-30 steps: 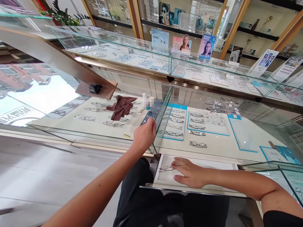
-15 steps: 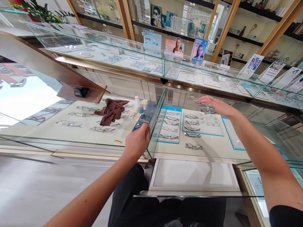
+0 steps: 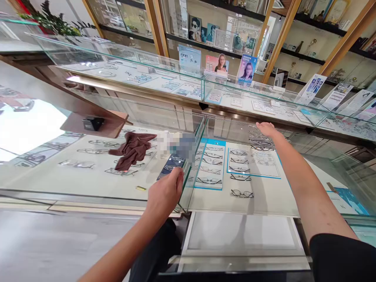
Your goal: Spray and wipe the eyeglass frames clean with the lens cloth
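My left hand [image 3: 166, 190] is closed in a fist over the glass display case, beside the seam between two case sections. Whatever its fingers hold, if anything, is hidden. Just beyond it lies a dark blue flat thing [image 3: 172, 161], partly blurred. A crumpled brown cloth [image 3: 133, 150] lies to the left, above several eyeglasses. My right hand [image 3: 266, 129] reaches to the far side of the right case section, its fingers stretched to the left and partly foreshortened. Close by it are stacked rows of eyeglasses [image 3: 261, 147]; I cannot tell whether it touches anything.
Eyeglasses on a blue-edged tray [image 3: 195, 187] and a loose pair [image 3: 242, 194] lie inside the case. A pulled-out white drawer [image 3: 241, 235] is in front of me. A black box [image 3: 93, 123] rests on a wooden ledge at left. Another glass counter [image 3: 132, 62] runs behind.
My right hand has moved slightly right and away from me. My left hand has shifted a little left and lower in view, still closed. The view has tilted slightly.
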Motion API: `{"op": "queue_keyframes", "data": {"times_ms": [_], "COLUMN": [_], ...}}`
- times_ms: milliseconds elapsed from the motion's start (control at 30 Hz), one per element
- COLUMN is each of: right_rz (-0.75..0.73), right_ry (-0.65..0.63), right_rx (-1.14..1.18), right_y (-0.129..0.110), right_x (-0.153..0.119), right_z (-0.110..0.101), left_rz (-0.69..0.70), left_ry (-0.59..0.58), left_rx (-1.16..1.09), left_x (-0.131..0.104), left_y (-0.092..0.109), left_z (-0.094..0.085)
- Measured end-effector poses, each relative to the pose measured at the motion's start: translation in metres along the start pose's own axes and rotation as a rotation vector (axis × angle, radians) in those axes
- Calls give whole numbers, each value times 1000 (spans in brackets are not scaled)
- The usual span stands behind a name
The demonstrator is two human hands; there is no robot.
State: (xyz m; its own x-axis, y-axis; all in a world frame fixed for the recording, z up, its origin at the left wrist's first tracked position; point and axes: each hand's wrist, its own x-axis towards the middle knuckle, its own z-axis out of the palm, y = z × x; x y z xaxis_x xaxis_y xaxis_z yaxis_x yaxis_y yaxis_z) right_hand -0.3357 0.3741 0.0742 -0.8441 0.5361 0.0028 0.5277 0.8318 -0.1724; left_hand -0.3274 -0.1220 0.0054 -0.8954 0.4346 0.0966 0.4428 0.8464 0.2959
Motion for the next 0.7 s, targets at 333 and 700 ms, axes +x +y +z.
{"op": "queue_keyframes", "data": {"times_ms": [333,700], "right_rz": [-18,-522], "right_ry": [60,259], "right_rx": [20,212], "right_y": [-3,-51], "right_x": [-16,-229], "right_z": [4,25], "left_rz": [-6,24], "left_ry": [19,58], "left_rx": [11,-35], "left_x": [0,8], "left_y": [-4,-5], "left_z": [2,7]}}
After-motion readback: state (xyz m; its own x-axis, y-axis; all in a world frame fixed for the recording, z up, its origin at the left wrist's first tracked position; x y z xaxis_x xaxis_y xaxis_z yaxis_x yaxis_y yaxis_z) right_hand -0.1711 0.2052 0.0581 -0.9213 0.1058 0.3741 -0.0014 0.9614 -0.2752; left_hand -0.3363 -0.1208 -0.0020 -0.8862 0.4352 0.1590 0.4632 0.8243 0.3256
